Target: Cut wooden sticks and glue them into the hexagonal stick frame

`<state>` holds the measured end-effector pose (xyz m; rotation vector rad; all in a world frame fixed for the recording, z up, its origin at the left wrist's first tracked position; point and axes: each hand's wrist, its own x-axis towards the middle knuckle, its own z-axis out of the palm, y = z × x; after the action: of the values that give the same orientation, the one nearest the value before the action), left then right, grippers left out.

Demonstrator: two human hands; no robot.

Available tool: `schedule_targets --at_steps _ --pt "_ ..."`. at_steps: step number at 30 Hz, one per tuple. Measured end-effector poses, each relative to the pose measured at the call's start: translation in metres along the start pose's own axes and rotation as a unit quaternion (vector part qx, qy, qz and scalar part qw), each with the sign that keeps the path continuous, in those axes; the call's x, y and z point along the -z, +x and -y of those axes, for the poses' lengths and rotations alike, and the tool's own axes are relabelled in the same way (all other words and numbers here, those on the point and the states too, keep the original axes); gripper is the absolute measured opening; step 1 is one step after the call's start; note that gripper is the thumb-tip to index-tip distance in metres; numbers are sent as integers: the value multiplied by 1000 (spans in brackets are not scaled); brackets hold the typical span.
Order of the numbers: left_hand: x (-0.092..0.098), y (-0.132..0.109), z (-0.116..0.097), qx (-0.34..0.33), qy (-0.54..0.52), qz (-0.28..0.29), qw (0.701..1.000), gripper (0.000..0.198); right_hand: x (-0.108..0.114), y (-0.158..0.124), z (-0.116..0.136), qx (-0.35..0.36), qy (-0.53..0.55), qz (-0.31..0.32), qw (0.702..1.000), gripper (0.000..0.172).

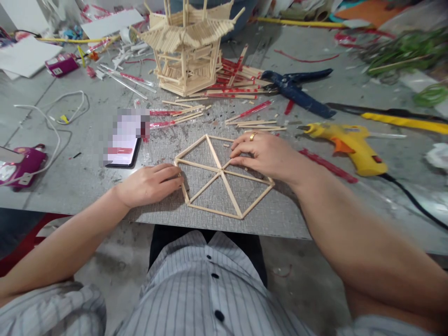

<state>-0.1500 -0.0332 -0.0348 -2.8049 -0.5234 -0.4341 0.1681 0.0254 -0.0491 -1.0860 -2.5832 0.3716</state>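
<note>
A flat hexagon frame of thin wooden sticks (224,193), with spokes meeting at its middle, lies on the grey table (87,172) in front of me. My left hand (149,184) rests palm down at the frame's left corner, fingertips pressing on the sticks there. My right hand (266,154), a ring on one finger, lies over the frame's upper right side, its fingers curled and pinching down on a stick near the centre.
A stick-built pagoda model (187,44) stands behind the frame. Loose sticks and red wrappers (238,86) lie around it. A yellow glue gun (348,144) lies at right, blue pliers (297,88) behind it. A phone (124,142) and a pink charger (23,165) lie at left.
</note>
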Motion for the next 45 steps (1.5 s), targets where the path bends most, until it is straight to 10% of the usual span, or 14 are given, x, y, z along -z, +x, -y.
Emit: schedule_targets --at_steps 45 --pt "0 0 6 3 -56 15 998 26 -2 0 0 8 -33 -15 999 19"
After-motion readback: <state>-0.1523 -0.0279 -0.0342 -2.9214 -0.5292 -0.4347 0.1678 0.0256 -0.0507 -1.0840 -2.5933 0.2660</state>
